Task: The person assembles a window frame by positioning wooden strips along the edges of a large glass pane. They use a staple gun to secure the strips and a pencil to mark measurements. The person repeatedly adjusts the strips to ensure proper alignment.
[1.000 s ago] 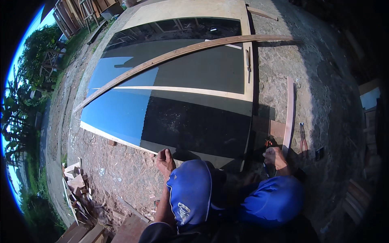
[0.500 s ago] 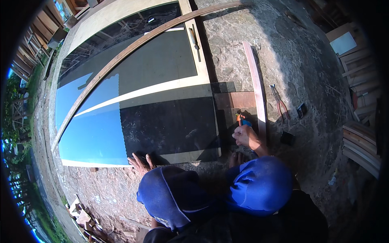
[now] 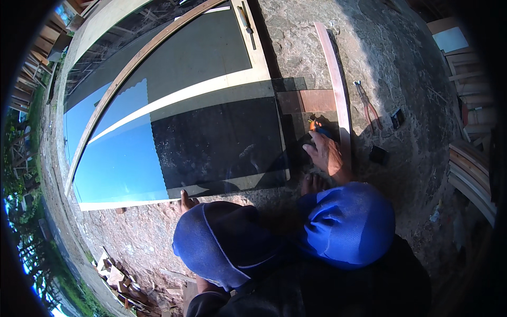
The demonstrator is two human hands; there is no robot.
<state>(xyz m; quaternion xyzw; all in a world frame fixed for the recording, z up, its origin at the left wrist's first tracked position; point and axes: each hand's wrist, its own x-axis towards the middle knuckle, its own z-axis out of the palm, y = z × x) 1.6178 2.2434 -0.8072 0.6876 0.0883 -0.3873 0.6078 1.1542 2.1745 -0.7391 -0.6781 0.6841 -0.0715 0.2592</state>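
A dark glass pane (image 3: 211, 138) lies over a pale wooden frame (image 3: 211, 84), its right end reaching past the frame. My left hand (image 3: 187, 202) is at the pane's near edge, thumb pointing up against it; the sleeve and the edge hide most of its fingers. To the right of the pane, my right hand (image 3: 328, 157) is open, thumb and fingers apart. Just beyond its fingertips, on the ground, is a small orange and blue tool (image 3: 315, 126), its kind unclear. A reddish board (image 3: 311, 101) lies behind that tool.
A long curved-looking wooden strip (image 3: 132, 79) crosses the frame. A screwdriver-like tool (image 3: 244, 20) rests on the frame. On the right are a pinkish wood strip (image 3: 334, 79), red-handled pliers (image 3: 368, 105) and a small black object (image 3: 378, 154). Wood scraps (image 3: 119, 277) lie at lower left.
My right hand has loosened from a closed grip to open fingers beside the orange and blue tool. My left hand's spread fingers have drawn back from the pane's top, leaving the thumb at its edge.
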